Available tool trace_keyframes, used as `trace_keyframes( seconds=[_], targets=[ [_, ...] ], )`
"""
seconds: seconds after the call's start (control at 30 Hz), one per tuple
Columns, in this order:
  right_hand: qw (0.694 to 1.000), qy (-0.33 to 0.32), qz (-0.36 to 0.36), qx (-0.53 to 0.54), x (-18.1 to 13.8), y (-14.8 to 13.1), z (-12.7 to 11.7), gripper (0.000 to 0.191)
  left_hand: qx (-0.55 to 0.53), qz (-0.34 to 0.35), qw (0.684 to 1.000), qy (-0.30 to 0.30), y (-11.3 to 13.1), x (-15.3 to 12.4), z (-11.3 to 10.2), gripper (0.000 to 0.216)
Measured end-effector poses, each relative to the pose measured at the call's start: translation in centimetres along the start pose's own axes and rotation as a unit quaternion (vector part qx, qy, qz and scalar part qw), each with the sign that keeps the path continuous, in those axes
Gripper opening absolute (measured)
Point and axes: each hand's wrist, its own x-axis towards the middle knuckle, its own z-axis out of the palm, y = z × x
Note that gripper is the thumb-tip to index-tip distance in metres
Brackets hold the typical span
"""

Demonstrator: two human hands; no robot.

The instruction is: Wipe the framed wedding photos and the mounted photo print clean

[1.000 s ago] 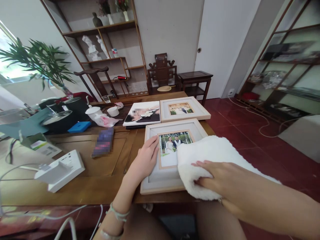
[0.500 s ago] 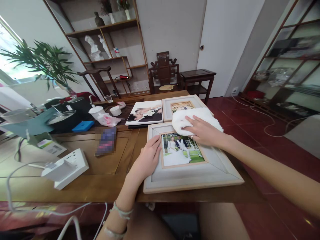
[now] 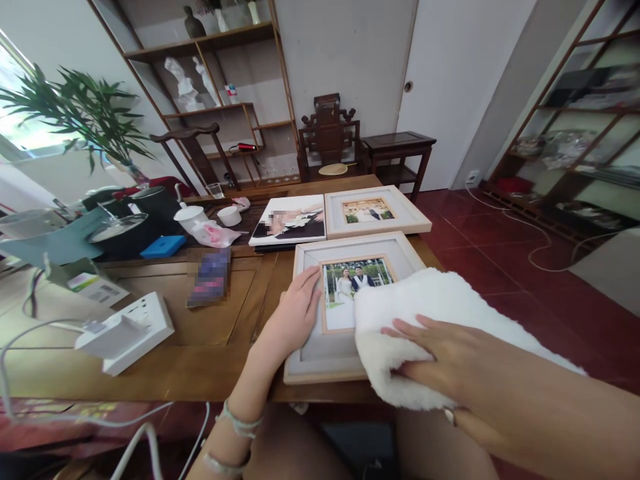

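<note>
A pale wooden picture frame with a wedding photo lies flat near the table's front edge. My left hand grips its left rim, fingers together over the edge; the thumb is hidden. On the frame's lower right, my right hand is closed on a fluffy white cloth, which covers that corner and part of the photo. The cloth's far end trails past the right of the frame. Just behind lie a second picture frame and a white-edged photo panel.
On the wooden table to the left are a white power strip with cables, a small carton, a blue box, a white cup and a black pot. A chair and side table stand behind.
My right hand has drawn the white cloth from the frame's far edge towards me, to its lower right corner. The second frame is now uncovered. My left hand stays at the left rim.
</note>
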Motion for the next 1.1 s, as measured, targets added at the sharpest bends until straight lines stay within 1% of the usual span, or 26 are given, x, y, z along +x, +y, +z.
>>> trace_keyframes(
  seconds=[0.07,0.13,0.23,0.37,0.43,0.5,0.57,0.63,0.7,0.8,0.87,0.93,1.0,1.03,1.1],
  targets=[
    [1.000,0.006,0.012,0.011,0.6,0.4,0.6,0.058,0.000,-0.005,1.000,-0.003,0.0,-0.1,0.0,0.045],
    [0.999,0.030,0.018,0.006,1.7,1.7,1.4,0.054,-0.001,-0.002,1.000,-0.011,0.0,-0.1,0.0,0.047],
    [0.995,0.088,0.021,-0.031,3.8,4.9,2.2,0.045,-0.003,0.002,1.000,-0.022,0.0,-0.1,-0.1,0.048],
    [0.985,0.141,0.028,-0.093,6.9,9.4,2.0,0.045,0.001,0.003,1.000,-0.028,0.1,0.0,-0.2,0.048],
    [0.981,0.150,0.032,-0.116,8.2,11.0,1.7,0.047,0.004,0.008,1.000,-0.026,0.0,0.0,-0.2,0.047],
    [0.981,0.139,0.026,-0.129,9.2,11.6,1.6,0.049,0.005,0.011,1.000,-0.021,-0.1,-0.1,-0.1,0.047],
    [0.985,0.116,0.013,-0.131,9.4,11.3,1.6,0.051,0.004,0.010,1.000,-0.017,-0.2,-0.1,0.0,0.046],
    [0.990,0.084,-0.004,-0.115,8.7,10.0,1.5,0.050,0.004,0.009,1.000,-0.013,-0.3,-0.1,0.1,0.047],
    [0.995,0.049,-0.013,-0.084,7.1,8.1,1.2,0.048,0.003,0.009,1.000,-0.011,-0.3,0.0,0.1,0.047],
    [1.000,-0.004,-0.015,-0.014,3.9,4.6,0.1,0.046,-0.002,0.012,1.000,-0.010,-0.2,0.0,0.0,0.046],
    [0.998,-0.035,-0.026,0.041,1.8,2.3,-0.6,0.050,-0.006,0.013,1.000,-0.009,-0.2,0.0,0.1,0.046],
    [0.995,-0.043,-0.040,0.085,0.4,0.5,-0.8,0.054,-0.008,0.016,1.000,-0.005,-0.3,0.0,0.1,0.046],
    [0.991,-0.041,-0.061,0.110,0.0,-0.6,-0.6,0.053,-0.010,0.022,1.000,-0.001,-0.4,0.0,0.2,0.045],
    [0.991,-0.041,-0.062,0.114,0.1,-0.9,-0.4,0.051,-0.010,0.024,1.000,0.000,-0.4,0.0,0.2,0.045],
    [0.993,-0.039,-0.041,0.105,0.9,-0.7,0.3,0.048,-0.009,0.025,1.000,-0.001,-0.4,0.0,0.2,0.045]
  ],
)
